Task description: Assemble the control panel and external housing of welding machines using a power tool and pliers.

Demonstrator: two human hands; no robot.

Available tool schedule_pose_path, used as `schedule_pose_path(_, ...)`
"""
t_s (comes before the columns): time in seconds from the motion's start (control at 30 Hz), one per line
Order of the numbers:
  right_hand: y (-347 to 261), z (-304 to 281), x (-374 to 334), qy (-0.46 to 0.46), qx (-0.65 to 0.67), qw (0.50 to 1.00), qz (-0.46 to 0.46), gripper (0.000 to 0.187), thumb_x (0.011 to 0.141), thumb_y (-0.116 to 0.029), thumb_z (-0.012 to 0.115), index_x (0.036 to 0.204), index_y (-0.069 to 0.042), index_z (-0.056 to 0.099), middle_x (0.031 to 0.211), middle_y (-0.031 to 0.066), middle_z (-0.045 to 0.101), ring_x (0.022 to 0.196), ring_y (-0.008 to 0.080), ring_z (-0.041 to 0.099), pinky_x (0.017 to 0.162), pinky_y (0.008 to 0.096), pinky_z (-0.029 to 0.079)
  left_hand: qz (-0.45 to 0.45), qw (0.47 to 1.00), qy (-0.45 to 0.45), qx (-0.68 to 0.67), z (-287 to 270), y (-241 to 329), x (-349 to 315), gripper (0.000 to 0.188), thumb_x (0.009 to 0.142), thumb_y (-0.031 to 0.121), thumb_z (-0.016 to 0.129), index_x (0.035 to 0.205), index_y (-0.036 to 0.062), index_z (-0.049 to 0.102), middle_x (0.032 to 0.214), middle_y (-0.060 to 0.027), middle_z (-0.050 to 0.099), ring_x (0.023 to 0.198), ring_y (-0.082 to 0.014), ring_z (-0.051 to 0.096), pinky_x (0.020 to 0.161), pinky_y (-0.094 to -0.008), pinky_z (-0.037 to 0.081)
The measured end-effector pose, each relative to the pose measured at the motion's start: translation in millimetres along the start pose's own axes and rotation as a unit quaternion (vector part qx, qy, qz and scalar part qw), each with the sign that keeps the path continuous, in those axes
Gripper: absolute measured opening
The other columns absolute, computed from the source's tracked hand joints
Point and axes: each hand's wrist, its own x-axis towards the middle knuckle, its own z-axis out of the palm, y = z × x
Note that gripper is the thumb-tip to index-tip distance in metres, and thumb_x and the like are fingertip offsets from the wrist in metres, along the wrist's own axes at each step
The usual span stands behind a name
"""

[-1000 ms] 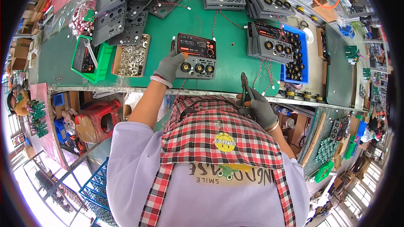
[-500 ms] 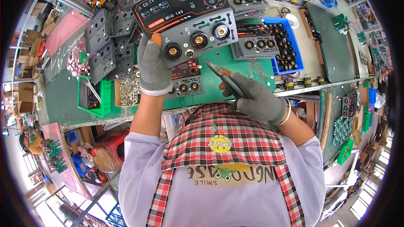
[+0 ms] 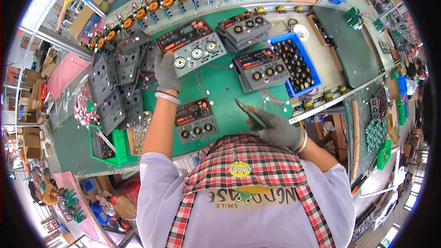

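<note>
In my gloved left hand (image 3: 166,73) is the near left corner of a welding-machine front panel (image 3: 202,53), black above and grey below, with three round sockets. Its fingers are closed on that edge, and red wires trail from beneath the panel. My gloved right hand (image 3: 281,131) is wrapped round dark-handled pliers (image 3: 257,120), jaws pointing up and left over the green table mat (image 3: 225,105). Between my arms lies another front panel (image 3: 196,121) with sockets fitted. To the right of the held panel are two stacks of similar panels (image 3: 262,70) (image 3: 243,27).
A blue bin (image 3: 317,76) of black sockets stands right of the stacks. Bare grey panels (image 3: 108,73) pile up at left, beside a green bin (image 3: 120,149) and a box of metal nuts (image 3: 133,143). Circuit boards with copper coils (image 3: 167,2) line the back.
My left hand has carried the front panel away from me and lower, toward the far part of the mat. My right hand still holds the pliers, slightly farther right.
</note>
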Motion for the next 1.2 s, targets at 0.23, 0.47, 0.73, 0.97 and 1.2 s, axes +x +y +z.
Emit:
schedule_pose_path(0.23, 35, -11, -12, 0.023, 0.068, 0.993, 0.093, 0.066, 0.066, 0.002, 0.042, 0.131, -0.006, 0.029, 0.102, 0.0084, 0.051, 0.091, 0.0158, 0.050, 0.081, 0.0266, 0.041, -0.041, 0.996, 0.061, 0.054, 6, -85, 89, 0.039, 0.074, 0.020, 0.053, 0.108, 0.0004, 0.051, 0.093, -0.0088, 0.056, 0.079, -0.0170, 0.051, 0.069, -0.0287, 0.041)
schedule_pose_path(0.47, 44, -10, 2, 0.035, 0.215, 0.970, 0.107, 0.067, 0.066, 0.004, 0.041, 0.131, -0.005, 0.028, 0.107, 0.0072, 0.049, 0.099, 0.0147, 0.047, 0.084, 0.0264, 0.040, -0.023, 0.840, 0.055, 0.539, 9, -71, 102, 0.051, 0.076, 0.036, 0.051, 0.111, -0.0005, 0.048, 0.100, -0.0221, 0.056, 0.094, -0.0344, 0.054, 0.082, -0.0379, 0.041)
schedule_pose_path(0.73, 38, -10, 12, 0.028, 0.197, 0.978, 0.064, 0.055, 0.066, 0.003, 0.036, 0.122, 0.000, 0.034, 0.098, 0.0139, 0.052, 0.090, 0.0208, 0.054, 0.077, 0.0305, 0.046, -0.087, 0.727, -0.037, 0.681, -88, -25, 11, 0.046, 0.080, 0.042, 0.046, 0.102, 0.0022, 0.053, 0.100, -0.0222, 0.056, 0.093, -0.0382, 0.053, 0.081, -0.0426, 0.042)
schedule_pose_path(0.97, 42, 4, 9, -0.013, 0.238, 0.965, 0.113, 0.057, 0.066, 0.004, 0.035, 0.123, 0.000, 0.033, 0.101, 0.0114, 0.051, 0.093, 0.0187, 0.052, 0.078, 0.0297, 0.045, -0.295, 0.733, -0.077, 0.608, -151, -66, -130, 0.060, 0.072, 0.051, 0.056, 0.103, 0.0002, 0.051, 0.102, -0.0207, 0.056, 0.096, -0.0343, 0.054, 0.082, -0.0388, 0.042)
schedule_pose_path(1.2, 37, 25, 6, -0.056, 0.186, 0.976, 0.099, 0.061, 0.065, 0.000, 0.037, 0.125, 0.001, 0.031, 0.109, 0.0112, 0.049, 0.097, 0.0196, 0.050, 0.085, 0.0303, 0.039, -0.301, 0.864, 0.000, 0.404, -128, -63, -149, 0.042, 0.067, 0.032, 0.061, 0.094, -0.0002, 0.058, 0.085, -0.0102, 0.061, 0.076, -0.0193, 0.059, 0.068, -0.0285, 0.046)
